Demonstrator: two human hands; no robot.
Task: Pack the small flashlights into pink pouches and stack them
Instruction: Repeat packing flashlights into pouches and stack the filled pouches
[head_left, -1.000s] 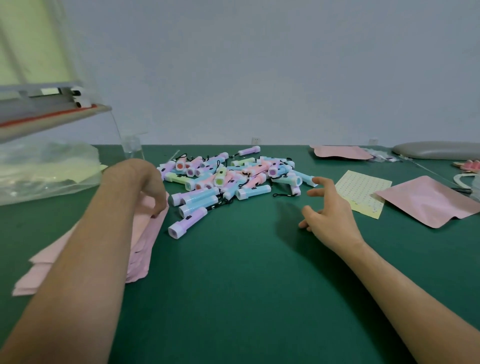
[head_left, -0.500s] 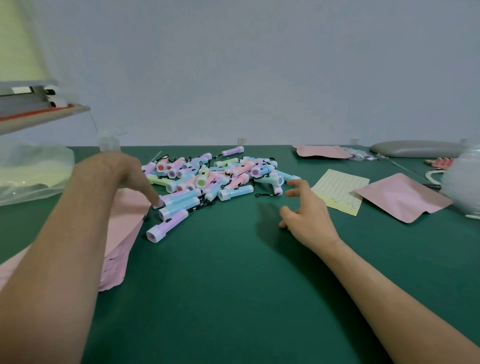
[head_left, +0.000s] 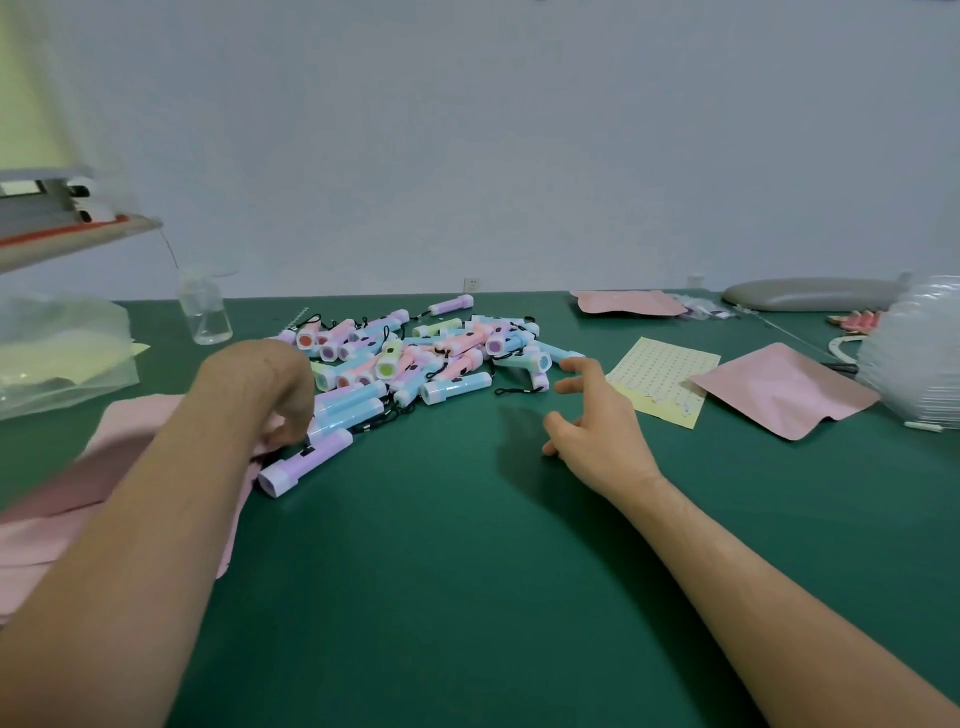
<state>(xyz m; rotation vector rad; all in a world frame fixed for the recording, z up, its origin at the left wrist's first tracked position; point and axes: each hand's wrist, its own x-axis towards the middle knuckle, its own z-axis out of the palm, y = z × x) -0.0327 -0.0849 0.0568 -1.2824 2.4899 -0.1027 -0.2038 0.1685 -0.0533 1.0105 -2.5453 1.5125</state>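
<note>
Referenced to the one pile of small flashlights (head_left: 415, 358), too overlapped for an exact count, there are one stack of pink pouches (head_left: 119, 467) to its left, two loose pouches to its right, a near pouch (head_left: 784, 389) and a far pouch (head_left: 628, 303), one yellow sticker sheet (head_left: 665, 379) also right, and one clear bottle (head_left: 205, 312) behind-left.

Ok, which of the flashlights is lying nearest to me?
The purple flashlight by the left hand, with its white head end toward you; all the others lie farther back.
</note>
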